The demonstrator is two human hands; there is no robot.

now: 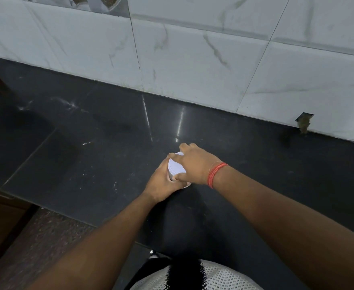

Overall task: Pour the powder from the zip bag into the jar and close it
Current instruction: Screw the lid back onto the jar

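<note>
A dark counter [88, 126] runs to a white tiled wall [193, 59], bare all around the jar [170, 176]. The jar stands upright near the counter's front edge, its white lid [175, 166] facing up. The left hand [161, 183] wraps its side; the right hand [195, 164], red thread [214, 174] at the wrist, grips the lid from above.

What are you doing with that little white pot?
A person stands at a black counter with both hands on a small jar. The left hand holds the jar's side. The right hand grips the white lid on top, seemingly closing or opening it. No zip bag is in view.
</note>
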